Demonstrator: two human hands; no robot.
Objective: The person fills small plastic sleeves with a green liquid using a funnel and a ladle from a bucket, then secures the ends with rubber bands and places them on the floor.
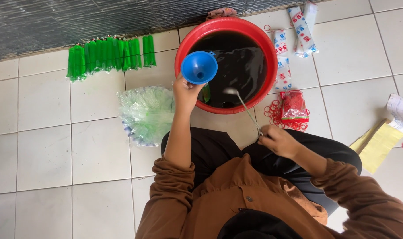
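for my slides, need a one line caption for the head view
Seated person's left hand holds a blue funnel over a red basin; right hand dips a ladle.

Left of the red basin (183,42), bare floor (42,132) lies open past the plastic bags (146,113); right of the basin, packets (283,59) and rubber bands (276,113) crowd passage.

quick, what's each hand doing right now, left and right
Left hand: closed, holding the blue funnel over the red basin.
Right hand: closed on the handle of a ladle that reaches into the basin's dark liquid.
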